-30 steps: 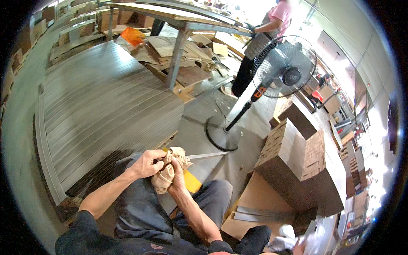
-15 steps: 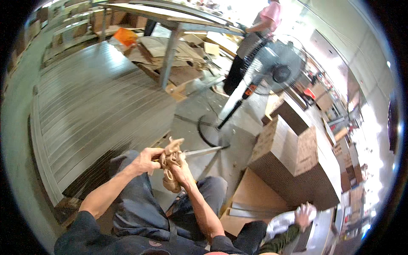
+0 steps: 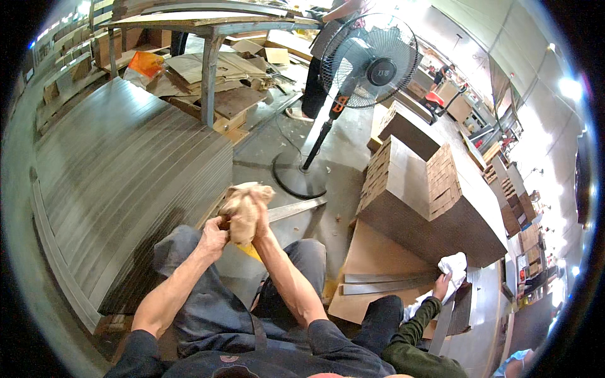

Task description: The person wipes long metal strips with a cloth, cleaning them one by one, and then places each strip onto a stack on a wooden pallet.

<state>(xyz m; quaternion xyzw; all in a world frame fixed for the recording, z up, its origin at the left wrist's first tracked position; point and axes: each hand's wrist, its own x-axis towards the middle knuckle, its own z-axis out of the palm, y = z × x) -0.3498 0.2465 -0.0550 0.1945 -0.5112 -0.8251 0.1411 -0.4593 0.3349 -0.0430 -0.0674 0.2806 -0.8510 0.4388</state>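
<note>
In front of my knees, a bunched tan fabric work glove is between my two hands. My left hand is closed, pinching the glove's lower left side. My right hand is against the glove's right side. Its fingers are covered by the fabric, and I cannot tell whether they are inside or behind it. Close by on the left lies a wide stack of grey, ridged sheets. A flat metal strip on the floor extends just beyond my right hand.
A black pedestal fan stands ahead, with a person behind it beside a workbench. Stacked cardboard stands at right. A co-worker's hand holds white cloth there. Scrap cardboard lies under the bench.
My hands have lifted the glove slightly, and its fabric now covers my right fingers. The co-worker's hand has moved up along the cardboard with the white cloth. My view has shifted.
</note>
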